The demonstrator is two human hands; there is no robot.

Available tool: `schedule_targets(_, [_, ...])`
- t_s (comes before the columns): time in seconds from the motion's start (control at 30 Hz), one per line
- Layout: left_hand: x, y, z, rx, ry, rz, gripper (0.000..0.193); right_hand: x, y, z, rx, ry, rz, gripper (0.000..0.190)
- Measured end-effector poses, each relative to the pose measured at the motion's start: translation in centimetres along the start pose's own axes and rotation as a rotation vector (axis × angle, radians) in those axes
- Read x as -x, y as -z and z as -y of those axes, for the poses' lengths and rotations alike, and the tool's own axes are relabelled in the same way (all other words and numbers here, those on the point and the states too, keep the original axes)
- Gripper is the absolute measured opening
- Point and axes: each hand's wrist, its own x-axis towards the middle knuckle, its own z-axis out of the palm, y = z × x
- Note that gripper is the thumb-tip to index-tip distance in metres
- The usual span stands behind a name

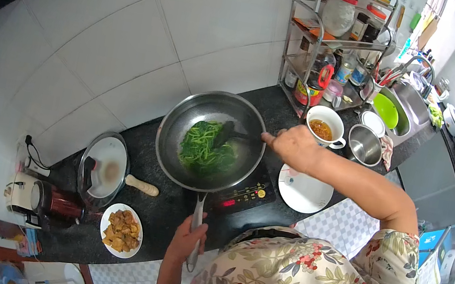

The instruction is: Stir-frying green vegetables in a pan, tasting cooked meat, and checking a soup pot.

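A wok (166, 154) with leafy greens (204, 142) in it stands on an induction cooker (245, 197) whose display is lit. My left hand (189, 237) is closed around the wok's metal handle (198, 218). Over the wok's right rim, my right hand (299, 147) grips a dark spatula (224, 134), its blade among the greens. Just beyond that hand is a white enamel mug (335, 117) holding brownish food. An empty white plate (304, 193) lies below my right forearm. A white plate of browned food pieces (121, 232) sits left of the wok handle.
A glass lid (103, 171) and a wooden handle (142, 185) lie left of the wok. The tiled wall (142, 60) rises behind. At the right are a metal rack (315, 39) with jars and bottles, a steel bowl (364, 145) and a sink (412, 101) with a green basin.
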Motion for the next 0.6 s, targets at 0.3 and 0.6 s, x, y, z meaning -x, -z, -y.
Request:
schedule_targets(0.3, [0.1, 0.1, -0.3, -0.017, 0.019, 0.012, 0.046, -0.9, -0.5, 1.1, 0.037, 0.05, 0.032, 0.038])
schedule_targets(0.6, [0.1, 0.5, 0.0, -0.016, 0.002, 0.035, 0.049, -0.6, 3.5, -2.2, 0.108, 0.151, -0.178, 0.018])
